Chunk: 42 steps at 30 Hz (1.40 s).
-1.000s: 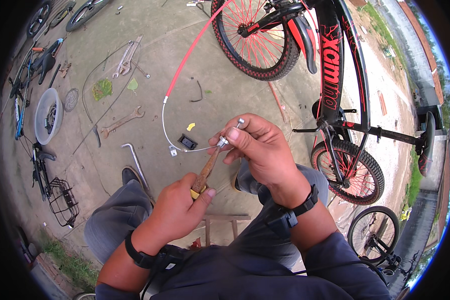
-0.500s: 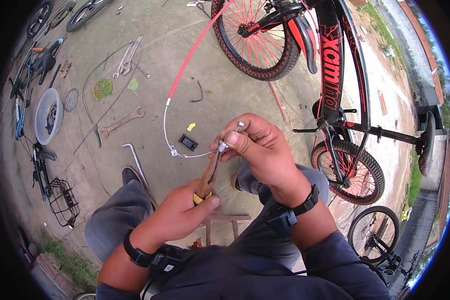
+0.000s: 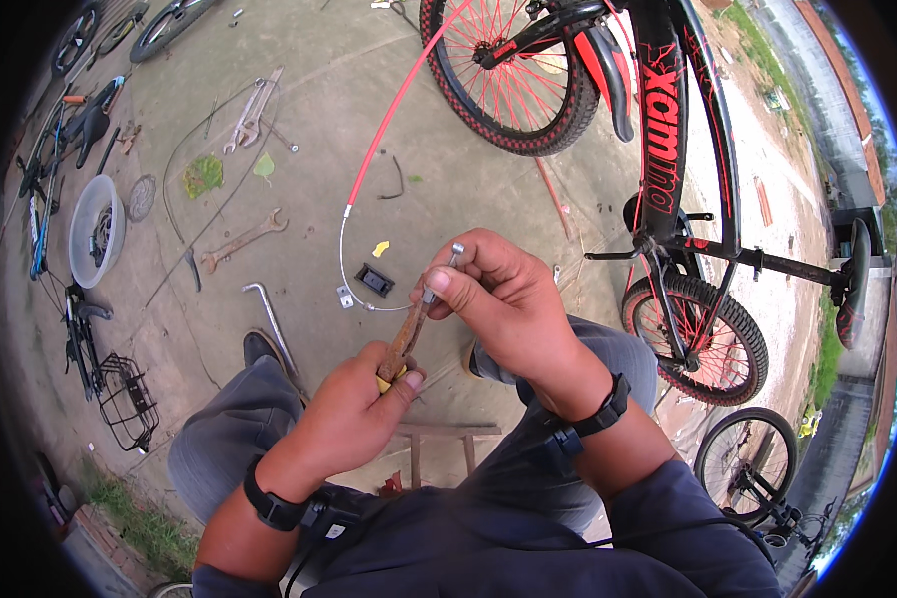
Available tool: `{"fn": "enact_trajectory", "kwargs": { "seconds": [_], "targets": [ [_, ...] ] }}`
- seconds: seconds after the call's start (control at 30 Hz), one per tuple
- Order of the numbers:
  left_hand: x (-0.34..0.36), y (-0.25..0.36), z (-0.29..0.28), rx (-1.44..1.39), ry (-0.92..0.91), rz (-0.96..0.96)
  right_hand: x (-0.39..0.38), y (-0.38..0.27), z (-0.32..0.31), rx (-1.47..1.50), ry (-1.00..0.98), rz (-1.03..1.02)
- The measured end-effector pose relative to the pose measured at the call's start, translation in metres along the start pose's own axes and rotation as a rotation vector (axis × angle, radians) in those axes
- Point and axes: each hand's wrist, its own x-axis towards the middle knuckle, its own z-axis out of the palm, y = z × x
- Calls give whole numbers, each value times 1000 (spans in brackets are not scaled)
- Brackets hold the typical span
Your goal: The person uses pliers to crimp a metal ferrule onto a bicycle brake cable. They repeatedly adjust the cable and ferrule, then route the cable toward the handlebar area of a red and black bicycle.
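My left hand [image 3: 364, 409] grips rusty pliers [image 3: 404, 344] with yellow handles, their jaws pointing up toward my right hand [image 3: 483, 304]. My right hand pinches a small silver fitting [image 3: 431, 289] at the pliers' tips, with a metal pin [image 3: 457, 249] rising above my thumb. A thin silver cable [image 3: 344, 254] loops from there up into a red cable housing [image 3: 394, 100]. A small metal bracket [image 3: 345, 297] hangs on the loop, beside a black plastic piece [image 3: 374, 280] on the ground.
A black-and-red bicycle [image 3: 663, 140] is at the right, another bike [image 3: 747, 468] below it. Wrenches [image 3: 244, 244], a bent steel bar [image 3: 274, 329], a bowl of parts [image 3: 83, 234], a leaf [image 3: 199, 177], bike parts [image 3: 80, 140] and a rack [image 3: 125, 399] lie leftward. A wooden stool [image 3: 448, 431] shows between my legs.
My right hand and the fitting have moved slightly left. The pliers shifted with them, and the cable loop has swung right at its upper part.
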Motion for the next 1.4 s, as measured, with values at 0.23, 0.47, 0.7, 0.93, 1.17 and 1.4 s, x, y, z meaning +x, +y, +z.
{"fn": "enact_trajectory", "kwargs": {
  "seconds": [0.23, 0.47, 0.7, 0.93, 1.17, 1.4],
  "targets": [
    [-3, 5, -8, -354, -210, 4, -2, -2, -6, 48, -30, 10],
    [-6, 5, -12, -533, -332, 5, -3, -9, -5, 127, -57, 34],
    [2, -3, -5, 45, 33, 162, -1, -1, 1, 55, 44, 2],
    [3, -1, 1, 263, 230, 162, -1, 2, 2, -109, 83, -112],
    [2, 0, -2, 217, 154, 85, -1, 1, 1, -246, 96, -142],
    [3, 3, -5, 226, 140, 55, 1, 6, 2, -317, 103, -212]
  ]
}}
